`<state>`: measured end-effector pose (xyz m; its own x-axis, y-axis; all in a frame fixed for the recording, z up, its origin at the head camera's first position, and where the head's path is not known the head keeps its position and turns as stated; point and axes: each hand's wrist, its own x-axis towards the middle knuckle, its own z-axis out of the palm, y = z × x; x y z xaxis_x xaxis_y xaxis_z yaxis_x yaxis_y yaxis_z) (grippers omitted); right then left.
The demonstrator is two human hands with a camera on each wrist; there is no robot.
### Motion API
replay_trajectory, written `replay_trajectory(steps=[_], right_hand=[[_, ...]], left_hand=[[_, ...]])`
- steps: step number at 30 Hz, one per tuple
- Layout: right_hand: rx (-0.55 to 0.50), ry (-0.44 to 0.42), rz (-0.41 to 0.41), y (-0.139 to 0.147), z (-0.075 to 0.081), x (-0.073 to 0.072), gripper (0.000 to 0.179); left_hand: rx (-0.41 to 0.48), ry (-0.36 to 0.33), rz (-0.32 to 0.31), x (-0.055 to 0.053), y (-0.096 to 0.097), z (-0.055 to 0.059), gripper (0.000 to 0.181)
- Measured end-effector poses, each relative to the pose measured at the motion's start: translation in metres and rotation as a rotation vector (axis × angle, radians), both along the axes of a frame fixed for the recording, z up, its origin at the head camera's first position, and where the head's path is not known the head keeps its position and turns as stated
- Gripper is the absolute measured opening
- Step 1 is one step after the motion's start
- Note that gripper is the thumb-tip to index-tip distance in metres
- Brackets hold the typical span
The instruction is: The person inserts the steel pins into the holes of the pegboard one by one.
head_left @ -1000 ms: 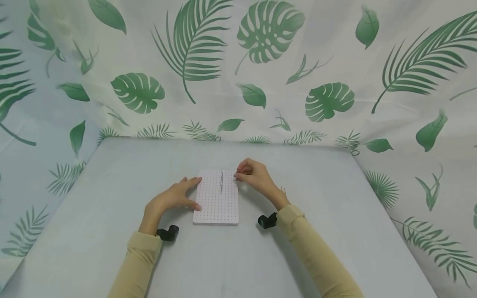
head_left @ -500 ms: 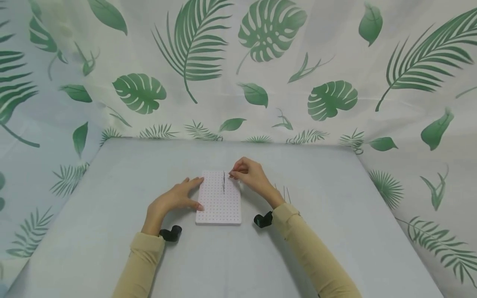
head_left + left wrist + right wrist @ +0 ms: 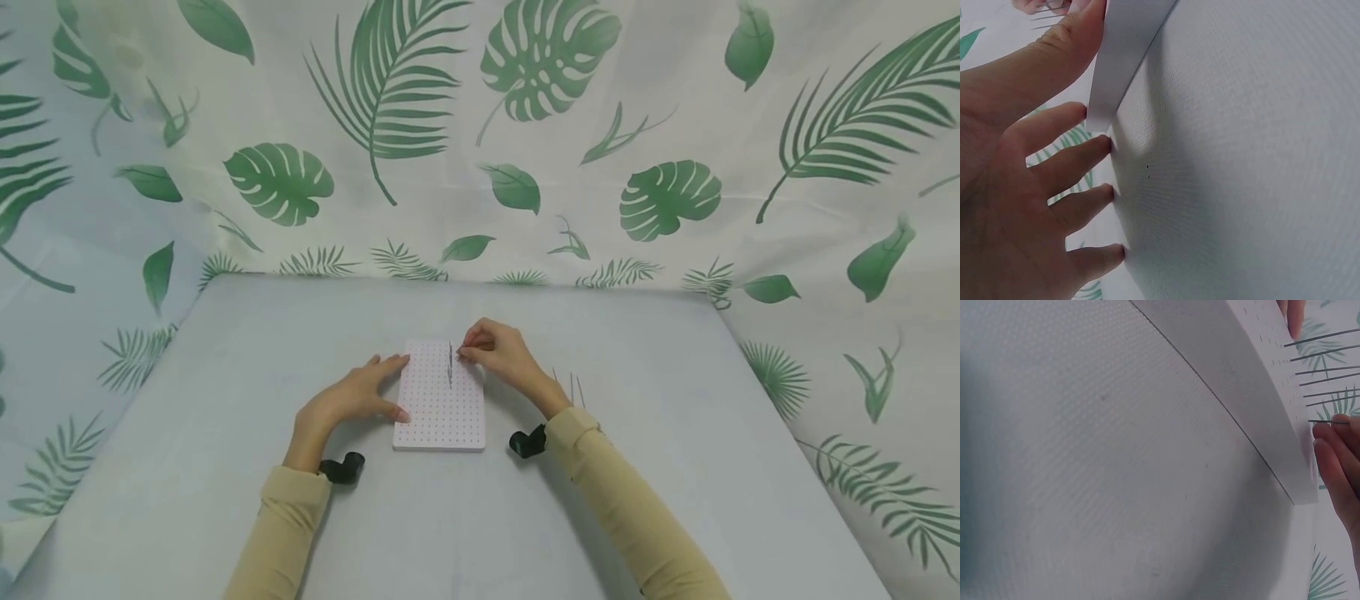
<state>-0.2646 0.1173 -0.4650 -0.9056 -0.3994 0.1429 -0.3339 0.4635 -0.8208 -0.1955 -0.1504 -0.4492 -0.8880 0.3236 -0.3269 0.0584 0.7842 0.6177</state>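
The pegboard (image 3: 427, 421) lies on the table (image 3: 450, 533), rods (image 3: 451, 371) standing in its far half, other rods (image 3: 572, 388) to its right.

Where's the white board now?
In the head view, the white board lies below centre, left hand at its left edge, right hand over its upper right.

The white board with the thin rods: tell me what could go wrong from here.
The right hand pinches a thin rod close beside the standing rods, so it might knock or tilt them.

That rod may end up in the wrong spot, as the dot pattern on the white board is fine and closely spaced.

The board might shift if pushed sideways, since the left hand steadies only its left side.
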Motion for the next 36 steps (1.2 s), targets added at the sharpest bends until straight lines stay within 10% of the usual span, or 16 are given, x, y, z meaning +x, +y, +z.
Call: replay_trajectory(steps=[36], right_hand=[[0.103, 0.003, 0.037, 0.0000, 0.0043, 0.0047, 0.023]], left_hand=[[0.005, 0.001, 0.006, -0.0008, -0.0020, -0.0013, 0.100]])
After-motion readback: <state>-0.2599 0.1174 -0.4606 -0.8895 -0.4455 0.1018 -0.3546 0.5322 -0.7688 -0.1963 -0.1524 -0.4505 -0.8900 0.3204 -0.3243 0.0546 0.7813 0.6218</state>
